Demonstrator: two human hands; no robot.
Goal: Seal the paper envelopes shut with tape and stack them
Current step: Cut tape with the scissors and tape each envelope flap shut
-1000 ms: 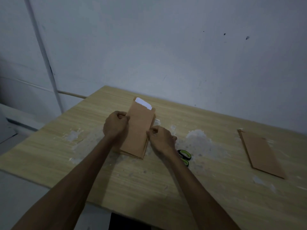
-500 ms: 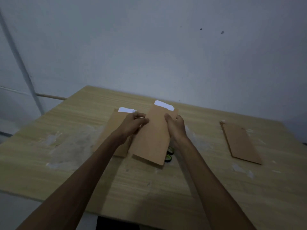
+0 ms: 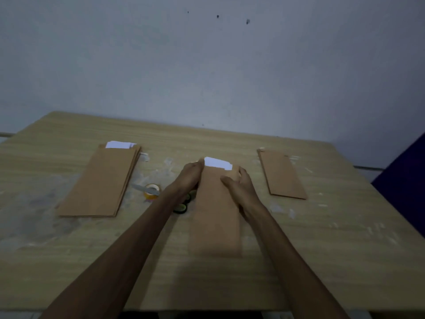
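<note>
A brown paper envelope [image 3: 216,217] lies lengthwise on the wooden table [image 3: 322,249] in front of the person, its open end pointing away toward the wall; a strip of white paper [image 3: 217,162] sticks out of that far end; the left hand [image 3: 192,174] grips the envelope's far left corner, fingers wrapped over its edge, and the right hand [image 3: 239,180] grips the far right corner, thumb lying on the top face and fingers curled round the side; whether the envelope's near end rests flat on the table or is slightly lifted is hard to judge, as the picture is dim and soft there

To the left, well apart from the held envelope, sits a stack of envelopes [image 3: 103,180] with white paper showing at its far end too; to the right, near the table's far corner, lies a single flat envelope [image 3: 281,174] with no white showing; between the stack and the left forearm stands a yellowish roll of tape [image 3: 152,192], with a pale blade-like strip [image 3: 143,188] across it; just beside the left forearm, partly hidden by it, lie scissors with black and green handles [image 3: 181,206]; the tabletop carries whitish smears and scuffs around the middle; a dark blue shape [image 3: 404,187] cuts into the right edge of the view
</note>
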